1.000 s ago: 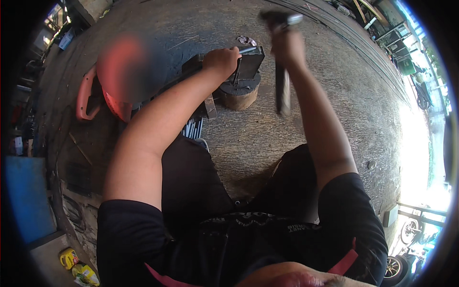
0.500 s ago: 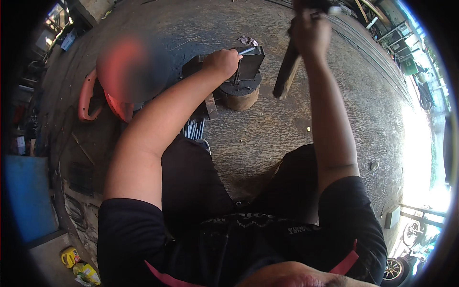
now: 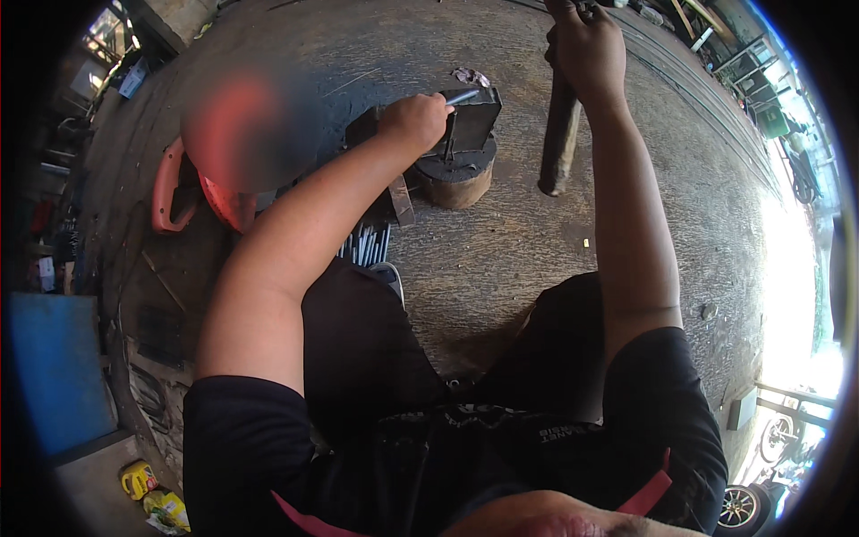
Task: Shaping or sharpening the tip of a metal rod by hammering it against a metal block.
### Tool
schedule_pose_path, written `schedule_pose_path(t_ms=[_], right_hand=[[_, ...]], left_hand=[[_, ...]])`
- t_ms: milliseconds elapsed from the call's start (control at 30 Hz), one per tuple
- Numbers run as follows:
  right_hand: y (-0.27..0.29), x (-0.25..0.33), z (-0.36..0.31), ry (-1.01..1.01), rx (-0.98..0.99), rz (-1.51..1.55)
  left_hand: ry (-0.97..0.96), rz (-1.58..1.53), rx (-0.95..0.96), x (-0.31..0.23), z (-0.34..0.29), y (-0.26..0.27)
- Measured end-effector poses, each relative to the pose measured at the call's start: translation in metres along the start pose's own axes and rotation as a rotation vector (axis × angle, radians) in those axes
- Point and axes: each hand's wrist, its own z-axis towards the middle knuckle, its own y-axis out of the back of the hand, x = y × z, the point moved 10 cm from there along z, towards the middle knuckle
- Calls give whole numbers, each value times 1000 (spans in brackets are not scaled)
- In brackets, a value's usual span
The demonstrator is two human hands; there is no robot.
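My left hand (image 3: 417,122) is closed around a short grey metal rod (image 3: 462,97), which lies along the top of a dark steel anvil block (image 3: 477,122). Under the block stands a round wooden stump (image 3: 461,186) on the ground. Off to the right, my right hand (image 3: 588,55) is raised and wrapped round the wooden handle (image 3: 561,148) of a hammer. The handle's end points down toward me; the hammer's head is beyond the top of the picture. Several more metal rods (image 3: 367,243) lie bundled beside my left knee.
A red-handled machine (image 3: 166,192), partly blurred, stands left of my left forearm. A flat metal bar (image 3: 400,201) leans near the stump. Long thin rods (image 3: 707,116) lie at the far right. A blue panel (image 3: 58,367) and yellow containers (image 3: 139,481) are at the left.
The hammer in my right hand has gone slightly farther up and right, its head leaving the picture. My left hand keeps the rod on the anvil block.
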Motion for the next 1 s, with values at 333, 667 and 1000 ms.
schedule_pose_path(t_ms=[333, 667, 1000], right_hand=[[-49, -159, -27, -310, 513, -696], [-41, -170, -28, -378, 446, -461], [-31, -187, -33, -395, 540, -698]], left_hand=[[32, -4, 68, -8, -2, 1], [-90, -13, -98, 6, 2, -11], [-49, -96, 22, 3, 2, -11]])
